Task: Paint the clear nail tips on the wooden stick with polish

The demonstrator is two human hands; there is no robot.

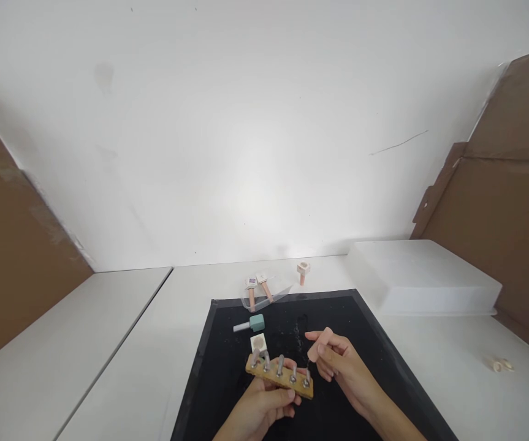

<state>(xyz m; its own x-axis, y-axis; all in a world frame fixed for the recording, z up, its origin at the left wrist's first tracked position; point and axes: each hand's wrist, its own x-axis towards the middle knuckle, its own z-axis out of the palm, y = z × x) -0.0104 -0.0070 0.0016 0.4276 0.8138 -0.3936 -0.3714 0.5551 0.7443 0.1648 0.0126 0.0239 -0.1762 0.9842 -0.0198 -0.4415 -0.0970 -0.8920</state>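
My left hand is closed around a narrow wooden strip, gripping it from below. Several false nail tips stand up from the strip on small metallic-looking bases. Between the fingers of my right hand is a nail polish brush with a pink cap handle. Its thin brush end points down at the strip's right end, close to the last nail tip; whether it touches I cannot tell. Just behind the strip stands a white square bottle, partly covered by the strip.
A teal nail polish bottle lies on the black mat. Two pink-capped bottles rest on a clear plastic tray; another bottle is behind the mat. At right are a white box and small beige pieces. Brown cardboard borders the sides.
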